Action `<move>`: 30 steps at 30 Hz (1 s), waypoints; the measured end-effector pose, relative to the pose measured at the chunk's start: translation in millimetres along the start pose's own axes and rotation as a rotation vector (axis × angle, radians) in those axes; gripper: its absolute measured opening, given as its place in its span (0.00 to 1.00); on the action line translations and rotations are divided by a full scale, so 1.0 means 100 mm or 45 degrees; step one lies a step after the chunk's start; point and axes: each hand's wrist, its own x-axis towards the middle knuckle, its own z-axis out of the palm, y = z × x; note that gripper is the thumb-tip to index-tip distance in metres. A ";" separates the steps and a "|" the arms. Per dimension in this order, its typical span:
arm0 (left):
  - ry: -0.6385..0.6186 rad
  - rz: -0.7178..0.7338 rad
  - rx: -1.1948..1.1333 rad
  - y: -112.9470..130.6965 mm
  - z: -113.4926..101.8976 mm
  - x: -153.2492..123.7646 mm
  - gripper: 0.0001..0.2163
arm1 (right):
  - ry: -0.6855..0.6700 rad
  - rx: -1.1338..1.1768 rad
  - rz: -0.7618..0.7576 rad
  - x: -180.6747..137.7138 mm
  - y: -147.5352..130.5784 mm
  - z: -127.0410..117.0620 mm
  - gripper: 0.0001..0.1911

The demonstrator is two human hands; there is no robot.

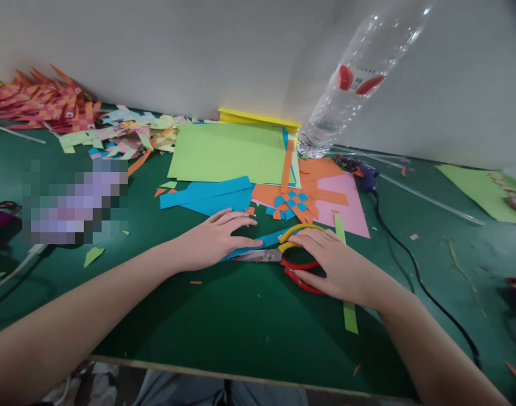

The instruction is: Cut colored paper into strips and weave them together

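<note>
My right hand (344, 268) is closed round the yellow and red handles of a pair of scissors (264, 255), whose blades point left. A narrow blue paper strip (272, 238) lies along the upper side of the blades. My left hand (213, 239) grips this strip, thumb and fingers at its left part, close to the blade tips; part of the strip is hidden under the hand. Beyond the hands is a small blue and orange woven paper piece (294, 204). A green paper strip (351, 316) passes beneath my right wrist.
Green paper sheets (228, 152) and blue paper (224, 192) lie behind my hands. Against the wall stands a tilted clear plastic bottle (329, 113). A glue gun (367, 177) trails a black cable on the right. Woven orange pieces (50, 107) and a blurred-out device (75, 206) are left.
</note>
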 end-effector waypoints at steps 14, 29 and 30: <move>-0.013 0.001 0.015 -0.01 0.00 -0.01 0.20 | -0.031 0.062 0.022 0.03 -0.05 -0.01 0.21; -0.003 0.007 0.035 -0.02 0.01 -0.01 0.21 | -0.038 0.046 -0.008 0.03 -0.10 0.01 0.21; -0.001 0.007 0.034 -0.01 0.01 -0.01 0.21 | -0.040 0.047 -0.001 0.04 -0.11 0.01 0.21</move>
